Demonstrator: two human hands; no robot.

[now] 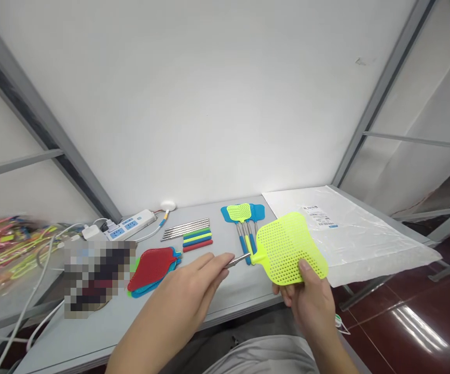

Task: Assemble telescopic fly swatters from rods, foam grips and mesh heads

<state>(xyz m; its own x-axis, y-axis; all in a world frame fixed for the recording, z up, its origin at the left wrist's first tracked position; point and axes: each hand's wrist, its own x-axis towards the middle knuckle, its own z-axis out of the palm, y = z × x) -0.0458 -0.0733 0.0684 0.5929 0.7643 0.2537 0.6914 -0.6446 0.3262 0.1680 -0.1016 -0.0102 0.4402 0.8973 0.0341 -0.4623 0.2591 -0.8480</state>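
My right hand [312,293] grips a yellow-green fly swatter head [287,249] by its lower right edge, thumb on top. A metal rod [239,259] is pinched in my left hand [199,288], its tip touching or very near the neck of that head; I cannot tell whether it is inserted. Left of my hands lies a stack of loose swatter heads [152,267], red on top of blue and green. Behind it are several metal rods [186,228] and several coloured handle grips [197,239]. Fly swatters with handles [244,213], blue and yellow-green, lie behind the held head.
A white power strip [131,224] with plugs and cables stands at the back left, near a round white device [167,205]. Plastic-wrapped colourful items [10,249] lie far left, beside a pixelated patch. A white plastic package [349,228] covers the table's right side.
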